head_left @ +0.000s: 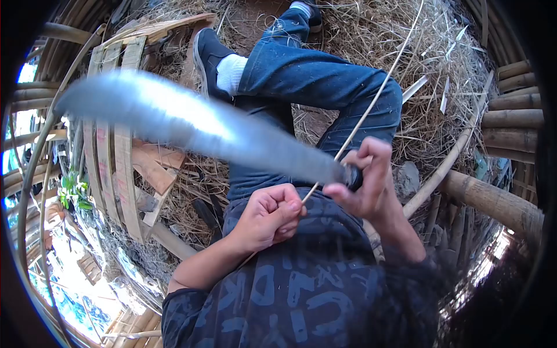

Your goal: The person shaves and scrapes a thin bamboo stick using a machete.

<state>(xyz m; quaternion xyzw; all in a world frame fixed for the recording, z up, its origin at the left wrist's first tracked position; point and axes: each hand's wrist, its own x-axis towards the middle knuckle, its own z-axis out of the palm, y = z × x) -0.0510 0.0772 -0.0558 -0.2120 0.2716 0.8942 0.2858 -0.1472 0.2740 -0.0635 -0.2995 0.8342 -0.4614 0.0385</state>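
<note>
Above the lap (246,173), the left hand (268,217) pinches the thin strip (369,108) while the right hand (376,191) grips the knife (191,124), whose edge should stay clear of fingers.

Ground (253,28), left side: slats (123,174); plant (74,190) left of them, boards (155,168) just right. Far right corner: straw (429,122). Right side: pole (445,165); log (493,200) to its right, stone (407,178) to its left. Middle: legs (325,81). Above legs: strip (377,98), left hand (272,217) to far edge; knife (185,119), right hand (374,180) to over slats.
</note>
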